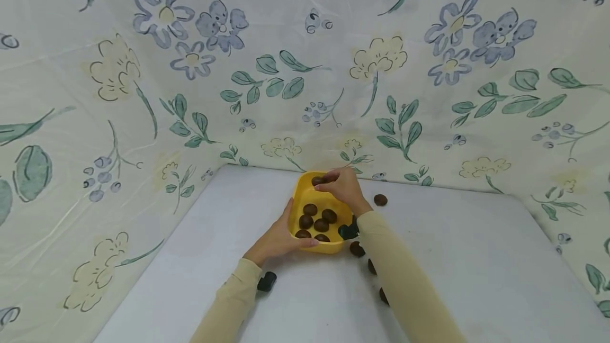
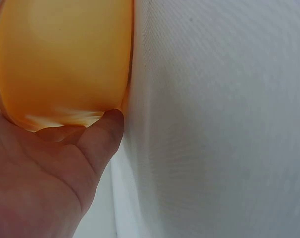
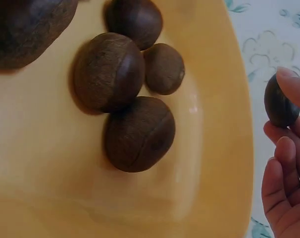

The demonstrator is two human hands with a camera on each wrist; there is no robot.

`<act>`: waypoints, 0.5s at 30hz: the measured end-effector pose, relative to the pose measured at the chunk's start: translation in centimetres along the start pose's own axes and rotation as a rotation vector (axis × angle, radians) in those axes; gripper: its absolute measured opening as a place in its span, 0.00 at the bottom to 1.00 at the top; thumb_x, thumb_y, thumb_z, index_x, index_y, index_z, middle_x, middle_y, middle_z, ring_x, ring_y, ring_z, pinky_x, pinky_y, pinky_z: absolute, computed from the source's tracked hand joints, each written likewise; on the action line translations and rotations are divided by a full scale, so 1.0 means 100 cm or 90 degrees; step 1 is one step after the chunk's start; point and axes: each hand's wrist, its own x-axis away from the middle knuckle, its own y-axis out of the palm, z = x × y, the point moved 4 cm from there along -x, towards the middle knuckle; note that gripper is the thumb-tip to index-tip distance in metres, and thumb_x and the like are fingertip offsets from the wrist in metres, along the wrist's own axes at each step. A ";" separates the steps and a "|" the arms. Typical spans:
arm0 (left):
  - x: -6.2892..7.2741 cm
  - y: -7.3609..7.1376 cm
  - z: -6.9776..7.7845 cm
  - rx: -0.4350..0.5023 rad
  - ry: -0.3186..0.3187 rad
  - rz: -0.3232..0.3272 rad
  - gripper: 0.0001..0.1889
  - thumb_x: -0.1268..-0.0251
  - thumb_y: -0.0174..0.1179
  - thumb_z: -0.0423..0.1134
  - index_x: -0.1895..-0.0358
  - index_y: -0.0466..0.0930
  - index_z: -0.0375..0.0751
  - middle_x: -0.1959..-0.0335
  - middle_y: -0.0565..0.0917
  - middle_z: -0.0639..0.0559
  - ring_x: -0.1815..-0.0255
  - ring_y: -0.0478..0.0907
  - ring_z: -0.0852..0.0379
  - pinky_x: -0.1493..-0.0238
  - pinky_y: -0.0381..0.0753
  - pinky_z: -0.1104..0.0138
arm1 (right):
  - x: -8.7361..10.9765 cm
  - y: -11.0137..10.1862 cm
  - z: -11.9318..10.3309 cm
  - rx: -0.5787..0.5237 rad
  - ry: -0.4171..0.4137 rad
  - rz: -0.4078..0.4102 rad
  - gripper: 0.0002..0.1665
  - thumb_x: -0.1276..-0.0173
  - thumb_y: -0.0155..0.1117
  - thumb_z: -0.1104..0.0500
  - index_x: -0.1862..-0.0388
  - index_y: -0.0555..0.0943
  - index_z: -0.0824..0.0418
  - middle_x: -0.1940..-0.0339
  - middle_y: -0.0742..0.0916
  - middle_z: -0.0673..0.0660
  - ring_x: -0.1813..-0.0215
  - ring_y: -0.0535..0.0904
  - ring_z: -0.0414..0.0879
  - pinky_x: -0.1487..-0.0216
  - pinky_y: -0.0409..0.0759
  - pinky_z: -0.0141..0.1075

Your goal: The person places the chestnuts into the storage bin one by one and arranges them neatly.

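Note:
A yellow plastic tray (image 1: 326,248) stands on the white table, with several brown chestnuts (image 1: 321,225) gathered toward its near end. The left hand (image 1: 278,238) grips the tray's near left corner, its thumb along the front rim and its fingers up the left side. In the left wrist view that hand (image 2: 56,163) lies against the tray's outer wall (image 2: 66,59). Over the tray's far end, the right hand (image 1: 344,189) pinches a single chestnut (image 1: 317,180). The right wrist view shows this chestnut (image 3: 281,103) between thumb and fingertips, beyond the tray's rim (image 3: 244,99).
To the right of the tray, one loose chestnut (image 1: 380,200) lies far back on the table (image 1: 457,258). Several more, such as this chestnut (image 1: 357,249), lie beside the right sleeve (image 1: 405,274), partly hidden. A flower-patterned cloth (image 1: 314,94) hangs behind the table.

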 end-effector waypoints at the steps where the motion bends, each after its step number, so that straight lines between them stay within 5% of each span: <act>1: 0.000 0.000 0.000 0.001 0.001 0.000 0.74 0.53 0.78 0.66 0.14 0.29 0.49 0.13 0.48 0.41 0.14 0.52 0.38 0.17 0.55 0.40 | -0.001 0.002 -0.001 0.004 -0.002 0.000 0.20 0.43 0.83 0.57 0.53 0.91 0.65 0.55 0.93 0.60 0.51 0.88 0.53 0.46 0.89 0.45; 7: 0.001 -0.001 -0.002 0.013 0.005 0.006 0.74 0.52 0.78 0.64 0.14 0.29 0.49 0.13 0.48 0.41 0.14 0.52 0.38 0.16 0.55 0.41 | -0.003 0.012 -0.006 0.073 -0.015 -0.005 0.07 0.36 0.76 0.63 0.61 0.91 0.66 0.61 0.92 0.61 0.58 0.88 0.53 0.52 0.89 0.42; 15: 0.000 0.000 -0.003 0.012 0.001 0.005 0.74 0.53 0.78 0.64 0.14 0.30 0.50 0.13 0.49 0.41 0.14 0.53 0.38 0.17 0.56 0.41 | -0.003 0.017 -0.005 0.116 0.042 -0.050 0.15 0.37 0.76 0.61 0.53 0.89 0.67 0.55 0.92 0.61 0.53 0.88 0.54 0.47 0.88 0.44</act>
